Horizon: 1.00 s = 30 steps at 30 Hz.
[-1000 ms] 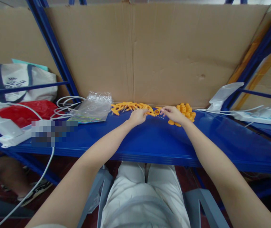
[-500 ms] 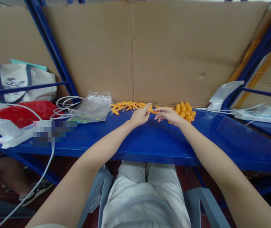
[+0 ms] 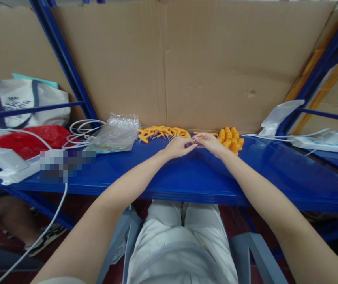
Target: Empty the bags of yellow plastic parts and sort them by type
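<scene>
My left hand (image 3: pixel 178 148) and my right hand (image 3: pixel 212 143) meet fingertip to fingertip above the middle of the blue shelf. A small shiny metal piece (image 3: pixel 194 140) shows at the closed fingertips of my right hand. My left fingers are bent together around the same spot, and what they grip is mostly hidden. Behind my left hand lies a row of orange plastic pieces with little metal chains (image 3: pixel 157 132). To the right of my right hand sits a cluster of chunky orange pieces (image 3: pixel 230 139). A thin orange strip (image 3: pixel 207 133) lies just behind my fingers.
Cardboard (image 3: pixel 216 67) stands along the back of the blue shelf (image 3: pixel 186 181). On the left are a clear plastic bag (image 3: pixel 115 134), white cables, a power strip (image 3: pixel 23 167), a red bag (image 3: pixel 41 138) and a canvas bag. Another power strip (image 3: pixel 329 145) is at right.
Both hands have come together at their fingertips. My right fingers, loosely spread before, have closed, and the orange piece seen at my left fingertips is now mostly hidden.
</scene>
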Tool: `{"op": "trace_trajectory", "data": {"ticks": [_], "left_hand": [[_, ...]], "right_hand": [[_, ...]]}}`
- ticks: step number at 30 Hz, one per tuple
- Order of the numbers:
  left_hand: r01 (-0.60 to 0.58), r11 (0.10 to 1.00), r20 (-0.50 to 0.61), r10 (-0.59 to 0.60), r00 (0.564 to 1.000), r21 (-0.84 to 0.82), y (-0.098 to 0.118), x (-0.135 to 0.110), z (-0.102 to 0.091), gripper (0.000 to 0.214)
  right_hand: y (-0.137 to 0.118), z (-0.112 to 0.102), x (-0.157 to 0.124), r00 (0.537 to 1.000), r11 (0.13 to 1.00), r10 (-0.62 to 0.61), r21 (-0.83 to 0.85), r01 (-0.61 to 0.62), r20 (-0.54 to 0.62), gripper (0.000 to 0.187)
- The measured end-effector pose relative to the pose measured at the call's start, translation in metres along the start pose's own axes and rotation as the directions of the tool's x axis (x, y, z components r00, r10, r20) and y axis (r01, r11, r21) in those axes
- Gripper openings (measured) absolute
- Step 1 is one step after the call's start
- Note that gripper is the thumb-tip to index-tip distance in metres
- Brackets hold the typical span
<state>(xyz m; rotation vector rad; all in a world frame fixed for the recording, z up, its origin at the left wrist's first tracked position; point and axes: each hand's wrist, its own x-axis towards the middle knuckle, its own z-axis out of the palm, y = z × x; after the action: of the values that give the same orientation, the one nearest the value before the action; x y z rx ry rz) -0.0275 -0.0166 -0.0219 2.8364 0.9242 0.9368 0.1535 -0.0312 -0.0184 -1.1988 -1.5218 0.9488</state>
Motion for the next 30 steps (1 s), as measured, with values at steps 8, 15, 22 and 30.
{"op": "trace_trajectory", "data": {"ticks": [8, 15, 22, 30], "left_hand": [[0.066, 0.995, -0.023, -0.068, 0.997, -0.078, 0.003, 0.002, -0.001, 0.019], [0.342, 0.790, 0.219, -0.266, 0.939, -0.509, 0.002, 0.005, 0.008, 0.011], [0.398, 0.525, 0.210, -0.382, 0.900, -0.752, 0.006, 0.009, 0.007, 0.019], [0.437, 0.391, 0.145, -0.588, 0.795, -0.810, -0.004, 0.013, -0.003, 0.020]], "right_hand": [[0.009, -0.003, 0.002, 0.982, 0.967, -0.165, -0.179, 0.180, 0.095, 0.009], [0.010, -0.002, 0.004, 0.954, 0.906, -0.267, -0.301, 0.297, 0.138, 0.011], [0.001, -0.015, 0.001, 0.929, 0.783, -0.363, -0.517, 0.346, 0.073, 0.032], [-0.008, -0.042, -0.004, 0.962, 0.406, -0.246, -0.914, -0.010, -0.119, 0.036]]}}
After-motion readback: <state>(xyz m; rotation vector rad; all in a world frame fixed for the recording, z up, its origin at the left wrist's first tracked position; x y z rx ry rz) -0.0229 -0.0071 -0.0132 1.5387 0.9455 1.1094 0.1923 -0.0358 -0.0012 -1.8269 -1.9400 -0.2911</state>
